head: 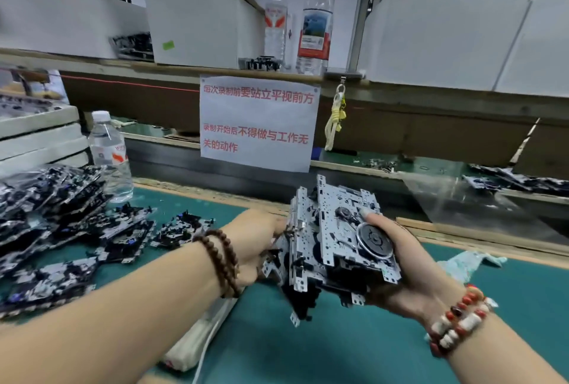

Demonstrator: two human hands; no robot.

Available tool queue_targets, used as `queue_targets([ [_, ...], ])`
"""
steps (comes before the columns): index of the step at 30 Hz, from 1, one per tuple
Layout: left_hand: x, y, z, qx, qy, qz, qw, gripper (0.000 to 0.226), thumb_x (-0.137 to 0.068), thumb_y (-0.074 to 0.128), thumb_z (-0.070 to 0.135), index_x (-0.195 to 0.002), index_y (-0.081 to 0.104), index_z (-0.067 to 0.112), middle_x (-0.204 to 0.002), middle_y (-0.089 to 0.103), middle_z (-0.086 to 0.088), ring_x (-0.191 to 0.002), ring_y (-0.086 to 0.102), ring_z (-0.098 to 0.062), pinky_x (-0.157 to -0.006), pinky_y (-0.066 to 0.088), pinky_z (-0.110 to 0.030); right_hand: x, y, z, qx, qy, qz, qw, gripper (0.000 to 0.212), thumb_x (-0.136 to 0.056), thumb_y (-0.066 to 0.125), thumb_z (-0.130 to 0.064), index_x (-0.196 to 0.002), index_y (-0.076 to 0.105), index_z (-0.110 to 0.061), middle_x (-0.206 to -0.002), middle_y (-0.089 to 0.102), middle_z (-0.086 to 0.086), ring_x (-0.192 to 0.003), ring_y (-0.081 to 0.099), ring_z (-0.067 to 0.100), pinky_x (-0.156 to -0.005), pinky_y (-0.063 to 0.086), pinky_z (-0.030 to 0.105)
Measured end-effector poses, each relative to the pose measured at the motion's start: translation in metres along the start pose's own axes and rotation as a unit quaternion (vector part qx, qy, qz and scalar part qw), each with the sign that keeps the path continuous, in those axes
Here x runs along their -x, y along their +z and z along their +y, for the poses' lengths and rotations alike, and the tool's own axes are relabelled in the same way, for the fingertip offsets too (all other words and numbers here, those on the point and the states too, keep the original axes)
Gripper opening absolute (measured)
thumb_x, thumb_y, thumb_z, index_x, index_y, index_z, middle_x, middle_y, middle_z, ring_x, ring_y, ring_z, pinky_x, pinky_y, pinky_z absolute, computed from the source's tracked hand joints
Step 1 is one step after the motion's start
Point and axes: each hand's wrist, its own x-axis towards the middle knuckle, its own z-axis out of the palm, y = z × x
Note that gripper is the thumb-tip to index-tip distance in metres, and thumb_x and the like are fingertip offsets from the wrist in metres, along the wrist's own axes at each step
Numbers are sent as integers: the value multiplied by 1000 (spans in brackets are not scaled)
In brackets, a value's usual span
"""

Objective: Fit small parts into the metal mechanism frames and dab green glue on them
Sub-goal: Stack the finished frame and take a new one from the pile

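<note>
A stack of silver metal mechanism frames (332,239) hangs above the green mat, held between both hands. My right hand (409,263) cups the stack from the right, its thumb lying across the top frame near a dark round flywheel (374,240). My left hand (252,242) grips the stack's left edge, fingers hidden behind the metal. More mechanism frames (181,229) lie loose on the mat to the left, beside a large heap (52,220). No glue or small parts can be made out.
A water bottle (110,152) stands behind the heap at left. White foam trays (37,137) are stacked at far left. A paper notice (258,122) hangs from the shelf ahead. A clear plastic bag (462,199) and a rag (474,260) lie at right.
</note>
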Motion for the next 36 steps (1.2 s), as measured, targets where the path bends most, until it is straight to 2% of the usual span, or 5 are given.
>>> queue_targets([
  [3,-5,-3,-18,35,-29,19,999,26,-95,44,4,-115,59,-4,-115,60,-22,-104,56,-36,-94,42,-38,7,-4,12,-10,6,-12,1000,59,-52,79,-39,-102,72,-8,-115,65,21,-102,63,42,-91,43,64],
  [9,5,-9,-49,-88,-27,18,996,17,-93,38,-2,-92,55,1,-92,47,-19,-86,34,-21,-84,26,-25,17,-11,28,-11,1,-36,999,48,-54,74,-41,-88,76,-8,-106,69,21,-86,68,37,-77,53,53],
  [11,1,-16,-53,-114,-17,28,993,27,-96,40,3,-112,59,-6,-111,58,-24,-121,48,-38,-94,42,-38,20,-15,28,-9,-9,-32,999,44,-55,71,-42,-83,77,-9,-102,70,19,-81,69,36,-73,55,52],
  [22,19,-30,-57,-304,87,85,945,17,-100,30,15,-104,46,14,-69,45,0,-37,30,-4,-33,26,-12,30,-32,45,-17,8,13,1000,41,-60,69,-42,-86,77,-11,-105,70,19,-89,69,39,-83,51,55],
  [36,22,3,-78,-440,200,-12,875,16,-99,32,16,-93,39,29,-74,49,6,-58,41,-7,-53,36,-19,60,-44,48,-44,3,59,997,43,-49,74,-39,-82,78,-11,-105,69,21,-85,68,44,-55,53,45],
])
